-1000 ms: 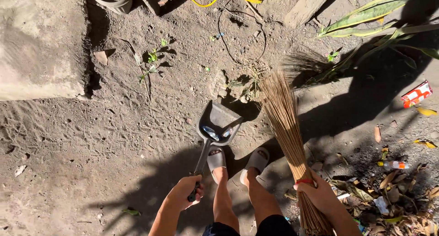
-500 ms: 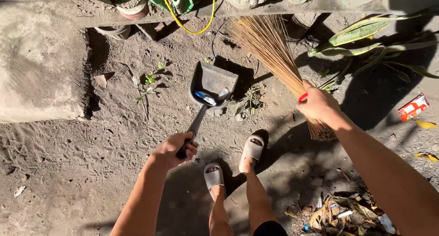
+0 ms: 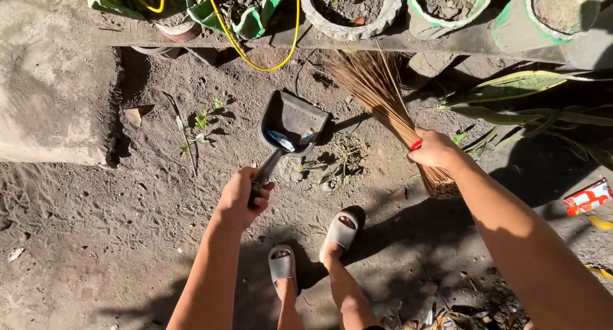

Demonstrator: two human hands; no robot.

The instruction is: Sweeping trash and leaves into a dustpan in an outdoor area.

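Observation:
My left hand [image 3: 241, 194] grips the handle of a dark grey dustpan [image 3: 292, 122], held out over the sandy ground with bits of shiny litter in its scoop. My right hand [image 3: 434, 148] holds a stick broom [image 3: 378, 90] of brown bristles bound by a red band. Its bristle tips point away from me toward the ledge with pots. My two feet in grey slippers [image 3: 339, 231] stand on the dirt below the dustpan.
A concrete ledge at the top carries several plant pots [image 3: 352, 4] and a yellow hose [image 3: 255, 55]. A concrete slab [image 3: 51, 100] lies at the left. Long green leaves [image 3: 530, 93] and a red carton [image 3: 587, 197] are at the right. Small weeds [image 3: 200, 122] grow in the dirt.
I have stepped forward toward the ledge. The dustpan and broom moved forward with me, and the broom swung from pointing down at my side to pointing ahead.

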